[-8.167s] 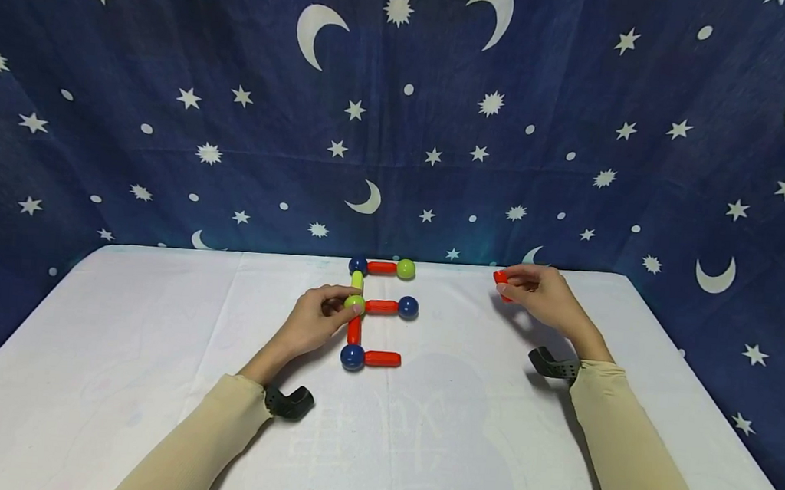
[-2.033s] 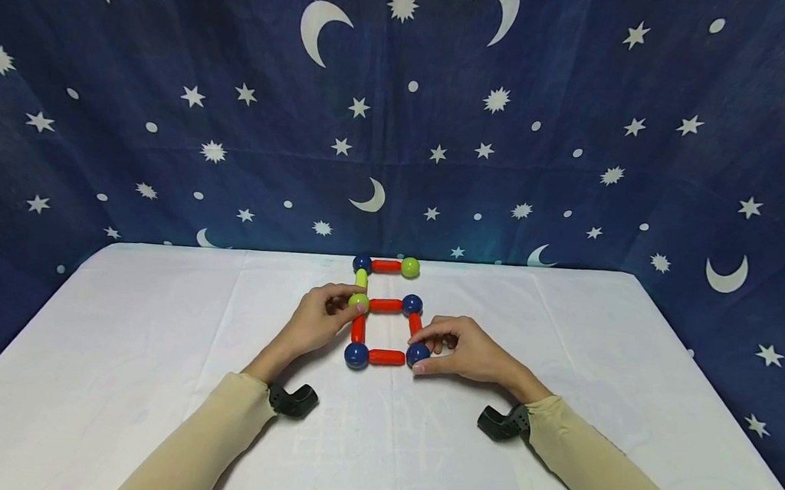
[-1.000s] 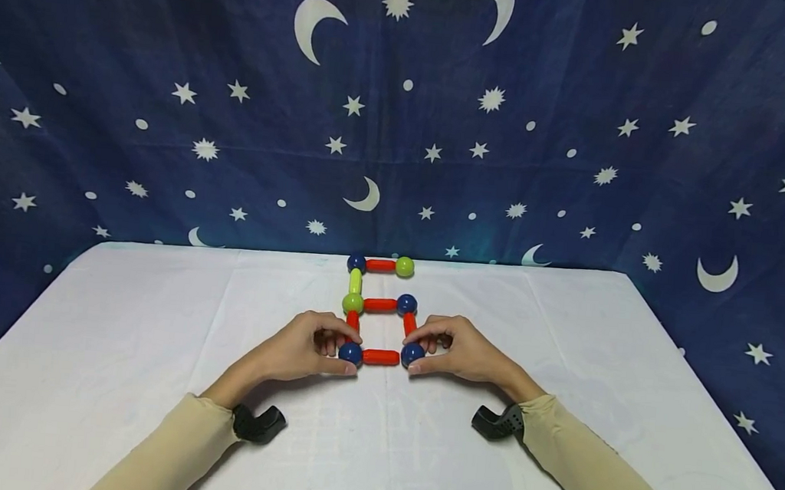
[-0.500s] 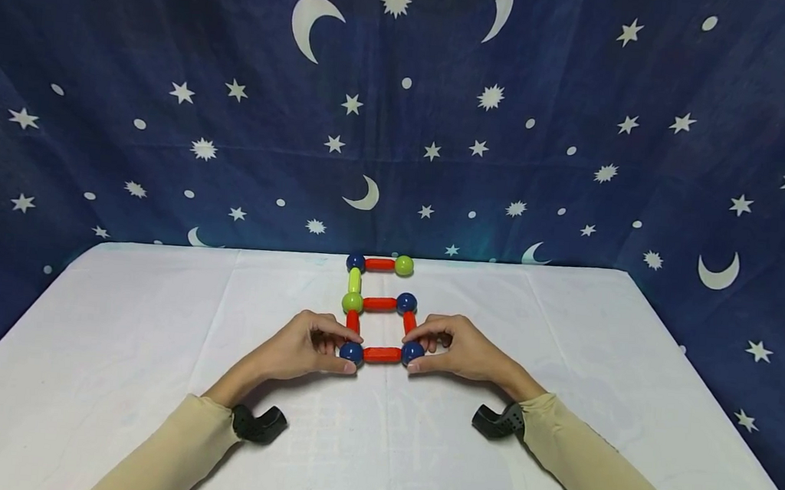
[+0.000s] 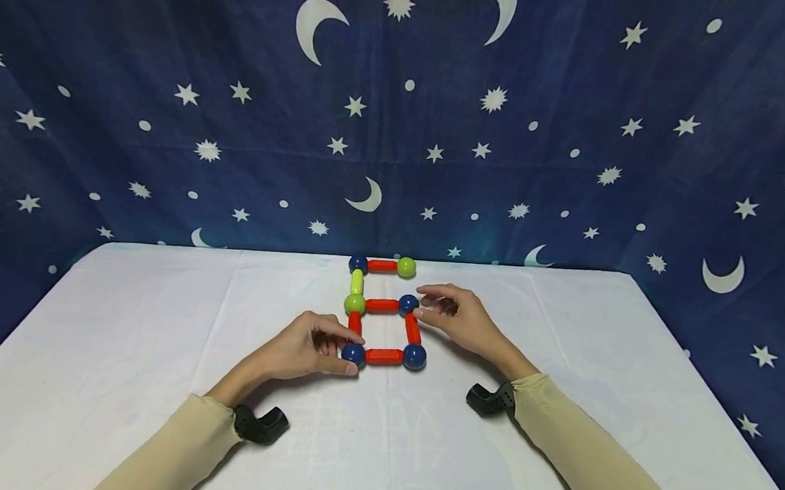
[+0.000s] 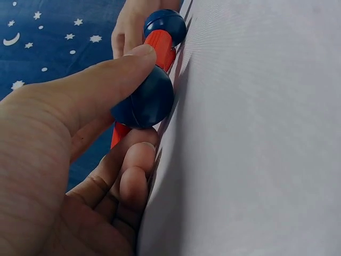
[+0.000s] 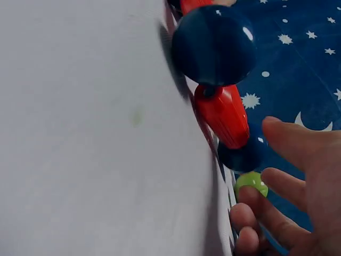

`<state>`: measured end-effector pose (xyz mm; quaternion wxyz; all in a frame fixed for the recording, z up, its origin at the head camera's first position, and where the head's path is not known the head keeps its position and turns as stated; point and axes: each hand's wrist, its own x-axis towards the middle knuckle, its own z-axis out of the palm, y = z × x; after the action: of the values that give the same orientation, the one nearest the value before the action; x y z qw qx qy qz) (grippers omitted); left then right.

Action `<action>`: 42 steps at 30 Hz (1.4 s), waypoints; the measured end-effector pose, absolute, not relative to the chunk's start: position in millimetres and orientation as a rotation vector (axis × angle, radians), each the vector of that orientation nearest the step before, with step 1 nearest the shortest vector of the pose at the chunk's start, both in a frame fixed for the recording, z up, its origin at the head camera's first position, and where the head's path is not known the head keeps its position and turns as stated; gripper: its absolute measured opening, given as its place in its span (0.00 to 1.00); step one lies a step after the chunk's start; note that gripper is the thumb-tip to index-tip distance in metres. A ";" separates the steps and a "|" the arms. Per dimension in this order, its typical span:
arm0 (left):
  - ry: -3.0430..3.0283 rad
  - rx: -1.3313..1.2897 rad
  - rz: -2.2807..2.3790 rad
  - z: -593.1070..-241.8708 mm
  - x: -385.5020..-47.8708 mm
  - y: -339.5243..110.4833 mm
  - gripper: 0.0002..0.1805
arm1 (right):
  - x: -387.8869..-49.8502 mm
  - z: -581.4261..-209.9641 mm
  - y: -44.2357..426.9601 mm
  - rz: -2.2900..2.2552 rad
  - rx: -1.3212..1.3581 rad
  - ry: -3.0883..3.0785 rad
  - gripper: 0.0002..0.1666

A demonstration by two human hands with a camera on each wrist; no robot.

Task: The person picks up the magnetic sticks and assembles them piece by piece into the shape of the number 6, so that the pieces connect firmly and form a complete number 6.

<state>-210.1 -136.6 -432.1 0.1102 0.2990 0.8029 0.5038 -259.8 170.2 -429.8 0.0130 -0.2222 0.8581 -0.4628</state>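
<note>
A flat figure of magnetic building rods and balls lies on the table. Thumb and fingers of my left hand (image 5: 301,349) pinch the lower-left blue ball (image 6: 152,98). A bottom red rod (image 5: 384,357) joins it to the lower-right blue ball (image 5: 414,357). From there a red rod (image 7: 224,114) runs up to the middle-right blue ball (image 5: 408,305). Beside that ball my right hand (image 5: 463,316) hovers, fingers spread and holding nothing. Another red rod (image 5: 382,306) links it to a green ball (image 5: 355,303), so the lower part forms a closed square.
Above the square, a yellow-green rod (image 5: 358,281) leads to a blue ball (image 5: 358,264). A red rod (image 5: 382,266) and a green ball (image 5: 407,268) extend right from it. The white-covered table (image 5: 150,334) ends at a dark blue star-patterned curtain (image 5: 236,125).
My right hand has let go of the lower-right blue ball and moved up to the middle-right one. Earlier, my left hand shifted from the green ball to the lower-left blue ball.
</note>
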 end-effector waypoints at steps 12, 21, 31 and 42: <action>2.369 0.873 1.458 -432.1 -211.9 -134.4 0.21 | -268.3 -426.6 154.4 -1.329 -0.536 2.698 0.20; 2.369 0.868 1.466 -432.6 -211.4 -132.7 0.20 | -238.2 -425.5 175.4 -1.394 -0.660 2.664 0.26; 2.373 0.898 1.475 -433.3 -212.7 -133.8 0.20 | -215.5 -433.1 184.3 -1.354 -0.908 2.483 0.23; 2.433 0.874 1.453 -433.4 -215.0 -134.1 0.21 | -217.2 -438.0 182.1 -1.421 -0.925 2.516 0.22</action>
<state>-215.0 -134.1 -433.4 0.0882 0.2935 0.8172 0.4880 -217.2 182.1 -438.0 0.0539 -0.3045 0.8280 -0.4677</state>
